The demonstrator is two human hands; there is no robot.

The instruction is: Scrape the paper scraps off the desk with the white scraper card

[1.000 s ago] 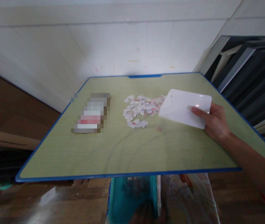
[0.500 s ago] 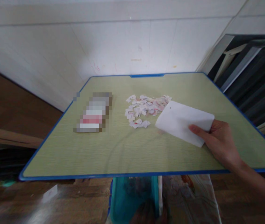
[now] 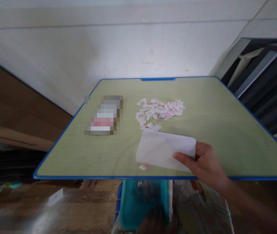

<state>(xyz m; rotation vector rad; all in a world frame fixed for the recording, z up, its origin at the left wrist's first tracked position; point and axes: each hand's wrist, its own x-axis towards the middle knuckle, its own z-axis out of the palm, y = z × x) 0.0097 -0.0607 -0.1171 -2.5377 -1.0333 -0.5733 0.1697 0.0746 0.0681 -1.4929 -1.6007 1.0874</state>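
My right hand [image 3: 205, 164] grips a white plastic scraper card [image 3: 164, 150] by its right end, thumb on top, near the front edge of the green table [image 3: 79, 152]. The card stands between the front edge and a pile of small torn paper scraps [image 3: 160, 110] in the middle of the table. One loose scrap [image 3: 142, 167] lies just in front of the card. At the bottom edge of the view, below the table, a dark blurred shape [image 3: 156, 222] shows by a teal bin [image 3: 142, 203]; I cannot tell whether it is my left hand.
A blurred-out flat object [image 3: 104, 115] lies left of the scraps. The table has a blue rim and stands against a white wall. Dark framed panels [image 3: 262, 78] lean at the right. A clear bag holding scraps [image 3: 201, 198] hangs beside the bin.
My right hand has carried the card from the right side of the scrap pile down and left to the table's front edge. One scrap now lies apart by the card.
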